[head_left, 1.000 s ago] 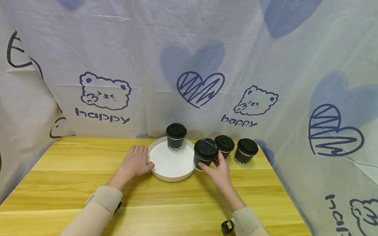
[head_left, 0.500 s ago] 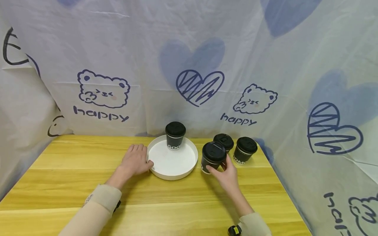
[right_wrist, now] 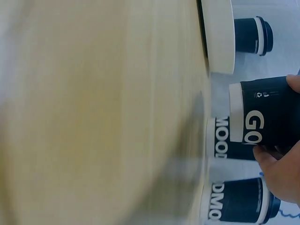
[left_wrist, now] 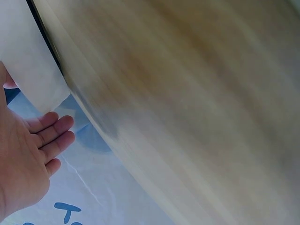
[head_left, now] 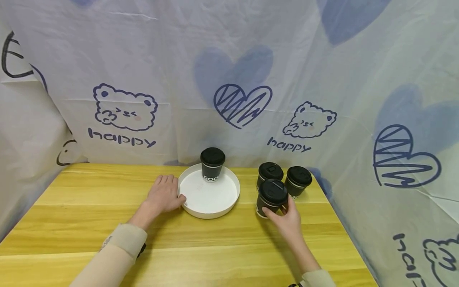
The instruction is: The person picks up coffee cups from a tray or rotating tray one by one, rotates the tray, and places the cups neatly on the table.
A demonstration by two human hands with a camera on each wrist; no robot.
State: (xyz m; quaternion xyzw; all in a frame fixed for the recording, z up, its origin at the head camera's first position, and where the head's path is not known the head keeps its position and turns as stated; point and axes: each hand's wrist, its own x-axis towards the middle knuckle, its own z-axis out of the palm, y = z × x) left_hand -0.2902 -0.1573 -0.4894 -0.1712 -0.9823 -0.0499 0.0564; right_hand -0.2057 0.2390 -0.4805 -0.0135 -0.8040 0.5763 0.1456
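My right hand (head_left: pixel 292 223) grips a black lidded paper coffee cup (head_left: pixel 272 193) by its side, thumb at the front. In the right wrist view the cup (right_wrist: pixel 269 112) has its base raised off the wood, with white lettering on its wall. Just behind it stand two matching cups, one (head_left: pixel 270 170) partly covered by the held cup and another (head_left: pixel 298 179) to its right. My left hand (head_left: pixel 163 195) rests at the left side of a round white tray (head_left: pixel 209 215), thumb on the rim, fingers (left_wrist: pixel 56 133) relaxed along the outside. One more lidded cup (head_left: pixel 212 165) stands upright at the tray's back.
The wooden table (head_left: pixel 201 251) reaches back to a pale printed cloth (head_left: pixel 193 119) hanging close behind the tray and cups. More of this cloth (head_left: pixel 405 159) hangs along the right edge of the table.
My right hand has carried the held cup from the tray's right edge rightward and toward me, in front of the two standing cups. The left hand and tray have stayed put.
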